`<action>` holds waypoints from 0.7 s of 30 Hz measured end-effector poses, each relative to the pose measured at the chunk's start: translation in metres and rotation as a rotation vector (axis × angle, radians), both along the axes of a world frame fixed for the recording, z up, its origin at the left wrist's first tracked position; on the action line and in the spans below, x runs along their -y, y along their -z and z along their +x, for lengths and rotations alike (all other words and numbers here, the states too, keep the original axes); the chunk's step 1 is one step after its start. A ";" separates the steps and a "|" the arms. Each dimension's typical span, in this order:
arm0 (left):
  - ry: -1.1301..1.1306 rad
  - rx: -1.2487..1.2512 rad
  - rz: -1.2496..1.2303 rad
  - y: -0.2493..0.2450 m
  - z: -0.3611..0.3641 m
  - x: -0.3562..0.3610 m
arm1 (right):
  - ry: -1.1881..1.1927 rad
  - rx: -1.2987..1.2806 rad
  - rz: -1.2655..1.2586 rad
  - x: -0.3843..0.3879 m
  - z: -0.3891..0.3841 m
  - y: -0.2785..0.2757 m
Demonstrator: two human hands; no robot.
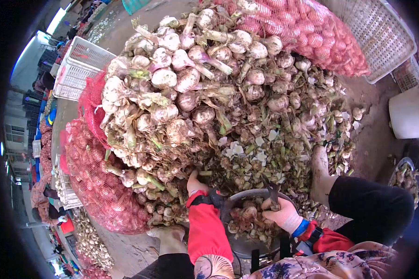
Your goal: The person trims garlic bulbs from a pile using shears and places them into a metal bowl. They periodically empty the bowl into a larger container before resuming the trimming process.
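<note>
A large heap of garlic bulbs (186, 79) with stems fills the middle of the view. My left hand (195, 182) reaches into the lower edge of the heap, its fingertips hidden among bulbs and stems. Over the right side of a round metal basin (253, 193), my right hand (283, 215) is closed around the handle of a dark-bladed cutting tool (273, 195), the blade pointing up and away from me. Trimmed garlic bulbs (249, 218) lie in the basin below and beside this hand.
Red mesh sacks of garlic (102, 181) stand left, another (307, 32) at the top right. White crates (79, 65) and a white bucket (409, 113) flank the heap. Cut stems (284, 162) litter the ground between my feet. Another person (44, 200) is at far left.
</note>
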State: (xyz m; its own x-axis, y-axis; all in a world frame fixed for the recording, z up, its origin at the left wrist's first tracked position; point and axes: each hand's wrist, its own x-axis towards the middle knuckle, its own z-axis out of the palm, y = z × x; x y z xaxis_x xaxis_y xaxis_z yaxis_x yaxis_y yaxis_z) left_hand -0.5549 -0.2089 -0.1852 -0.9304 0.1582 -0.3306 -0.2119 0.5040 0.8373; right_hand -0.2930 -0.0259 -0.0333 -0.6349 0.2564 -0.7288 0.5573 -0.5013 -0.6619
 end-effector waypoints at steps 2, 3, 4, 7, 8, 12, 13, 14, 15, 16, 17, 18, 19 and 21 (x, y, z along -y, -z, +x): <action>-0.313 0.405 0.735 -0.020 0.007 0.003 | -0.005 -0.027 0.005 0.003 0.000 0.006; -0.261 0.503 0.821 -0.051 0.020 0.005 | -0.009 -0.055 0.014 0.005 0.002 0.006; -0.253 0.414 0.732 -0.070 0.032 0.003 | -0.029 -0.031 0.013 0.005 0.001 0.000; -0.202 0.477 0.764 -0.174 0.084 -0.027 | -0.097 -0.149 0.168 0.006 0.003 -0.009; -0.095 0.256 0.997 -0.152 0.095 -0.011 | -0.101 -0.189 0.151 0.007 0.005 -0.013; 0.097 0.262 0.659 -0.203 0.154 0.003 | -0.415 -0.347 0.701 0.006 0.015 -0.032; 0.102 0.269 0.657 -0.207 0.166 0.007 | -0.404 -0.416 0.802 0.011 0.017 -0.034; 0.290 0.090 0.491 -0.209 0.177 0.013 | -0.488 -0.440 0.830 0.011 0.022 -0.041; 0.474 -0.089 0.322 -0.211 0.186 0.017 | -0.573 -0.464 0.857 0.009 0.025 -0.050; 0.564 -0.116 0.304 -0.216 0.194 0.018 | -0.680 -0.455 0.852 0.007 0.028 -0.060; 0.652 -0.146 0.289 -0.222 0.201 0.017 | -0.675 -0.454 0.850 0.008 0.032 -0.063; 0.469 0.021 0.379 -0.230 0.212 0.015 | -0.758 -0.455 0.867 0.009 0.036 -0.066; 0.281 0.184 0.465 -0.239 0.221 0.011 | -0.843 -0.457 0.884 0.010 0.040 -0.068; 0.282 0.178 0.504 -0.245 0.233 0.008 | -0.874 -0.464 0.885 0.010 0.045 -0.070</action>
State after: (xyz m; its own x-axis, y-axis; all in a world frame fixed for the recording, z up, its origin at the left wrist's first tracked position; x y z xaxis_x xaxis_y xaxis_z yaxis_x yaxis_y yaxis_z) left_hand -0.3223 -0.2165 0.0603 -0.7668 0.5688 -0.2976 -0.2866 0.1115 0.9516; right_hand -0.2481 -0.0359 0.0365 -0.9755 -0.0884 -0.2013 0.1091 0.6002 -0.7924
